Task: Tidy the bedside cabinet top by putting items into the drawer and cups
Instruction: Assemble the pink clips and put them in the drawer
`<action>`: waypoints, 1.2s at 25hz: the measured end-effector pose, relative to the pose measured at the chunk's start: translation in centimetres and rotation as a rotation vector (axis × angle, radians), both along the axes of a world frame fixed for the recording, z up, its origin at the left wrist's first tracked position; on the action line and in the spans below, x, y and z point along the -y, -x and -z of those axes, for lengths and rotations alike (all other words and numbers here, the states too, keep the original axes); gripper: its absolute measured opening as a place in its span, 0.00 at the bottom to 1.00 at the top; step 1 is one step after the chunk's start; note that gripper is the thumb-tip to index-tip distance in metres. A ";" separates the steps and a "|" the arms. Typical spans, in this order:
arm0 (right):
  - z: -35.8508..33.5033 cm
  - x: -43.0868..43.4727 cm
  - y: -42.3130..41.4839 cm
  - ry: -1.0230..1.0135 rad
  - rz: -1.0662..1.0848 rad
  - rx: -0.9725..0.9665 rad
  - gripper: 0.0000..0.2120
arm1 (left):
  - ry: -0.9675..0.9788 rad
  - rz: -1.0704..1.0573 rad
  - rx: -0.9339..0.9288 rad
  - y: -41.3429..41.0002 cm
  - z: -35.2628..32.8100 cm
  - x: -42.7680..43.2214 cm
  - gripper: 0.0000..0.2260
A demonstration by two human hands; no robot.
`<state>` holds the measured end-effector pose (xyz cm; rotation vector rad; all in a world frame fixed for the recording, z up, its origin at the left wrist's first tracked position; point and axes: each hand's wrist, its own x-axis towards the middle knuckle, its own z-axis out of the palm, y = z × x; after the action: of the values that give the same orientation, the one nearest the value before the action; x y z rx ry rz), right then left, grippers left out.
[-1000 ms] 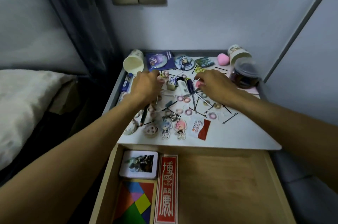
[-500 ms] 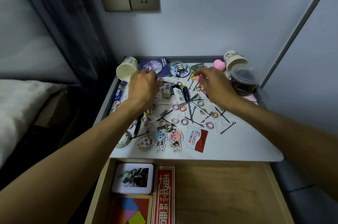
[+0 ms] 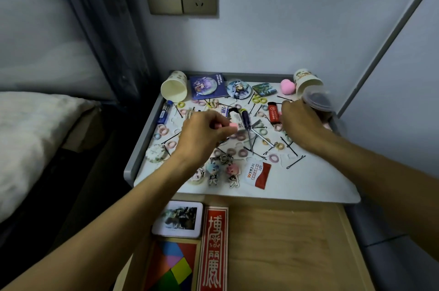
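— Bedside cabinet top is littered nearly edge to edge from where I stand: hair ties, bobby pins, a purple-handled screwdriver, a red lighter.
— And the hands?
— Both are over the middle of it. The left hand pinches a small pink piece at its fingertips, just beside the screwdriver's handle. The right hand is knuckles-up, fingers curled down next to the lighter. Whether it grips anything, I cannot tell.
— The cups?
— The left cup lies on its side in the back left corner, mouth towards us. The right cup lies tipped at the back right, behind a clear lidded tub, with a pink pompom just beside it.
— The drawer?
— The drawer stands pulled out below the front edge. A white tin, a red printed box and a coloured tangram sit along its left side.
— Near the front edge?
— Two figure keychains and a red-and-white sachet.
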<state>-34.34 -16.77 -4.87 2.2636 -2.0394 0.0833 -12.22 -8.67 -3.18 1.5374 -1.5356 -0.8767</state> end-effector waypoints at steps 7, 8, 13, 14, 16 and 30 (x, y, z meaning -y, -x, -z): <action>-1.6 -1.7 -1.2 0.076 0.018 0.049 0.11 | -0.136 0.044 -0.274 -1.0 -1.1 -3.6 0.07; -2.1 -2.4 -1.5 0.118 0.006 0.127 0.10 | -0.145 0.044 -0.285 -1.0 -1.1 -4.0 0.07; -4.9 -11.0 -4.1 -0.162 0.004 0.942 0.13 | -0.208 0.070 -0.308 -0.9 -1.7 -7.6 0.04; -4.9 -13.0 -4.5 -0.255 0.010 1.060 0.13 | -0.222 0.087 -0.316 -0.8 -1.7 -8.4 0.04; -4.3 -15.8 -4.6 -0.362 -0.011 1.185 0.10 | -0.264 0.097 -0.357 -0.8 -1.5 -10.0 0.03; -2.1 -17.8 -5.4 -0.437 -0.044 1.190 0.08 | -0.190 0.101 -0.276 -0.9 -0.3 -10.4 0.02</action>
<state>-28.97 0.99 -2.79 2.8804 -2.6383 1.4216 -11.28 1.73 -2.85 1.4081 -1.3694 -1.2678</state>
